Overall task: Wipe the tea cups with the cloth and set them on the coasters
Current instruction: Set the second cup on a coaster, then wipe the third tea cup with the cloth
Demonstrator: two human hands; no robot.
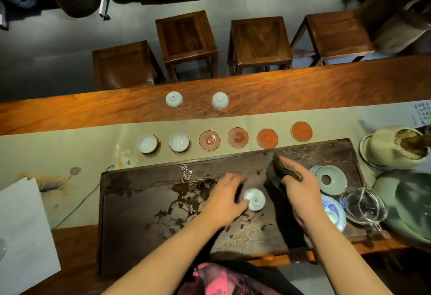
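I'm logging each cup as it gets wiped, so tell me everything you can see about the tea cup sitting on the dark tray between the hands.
The tea cup is small, white and glossy, apparently porcelain, with faint dark marks on it. It stands upside down, foot ring up, on the wet dark tea tray. The left hand reaches to it, thumb at its left side; whether the fingers grip it cannot be told. The right hand holds the dark cloth just right of the cup, apart from it.

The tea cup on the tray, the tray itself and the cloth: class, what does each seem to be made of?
Tea cup: likely glazed porcelain, glossy white with small dark marks.
Tray: dark stone or stained wood, hard to tell; matte, wet patches shine.
Cloth: dark woven fabric, folded and soft in the right hand.
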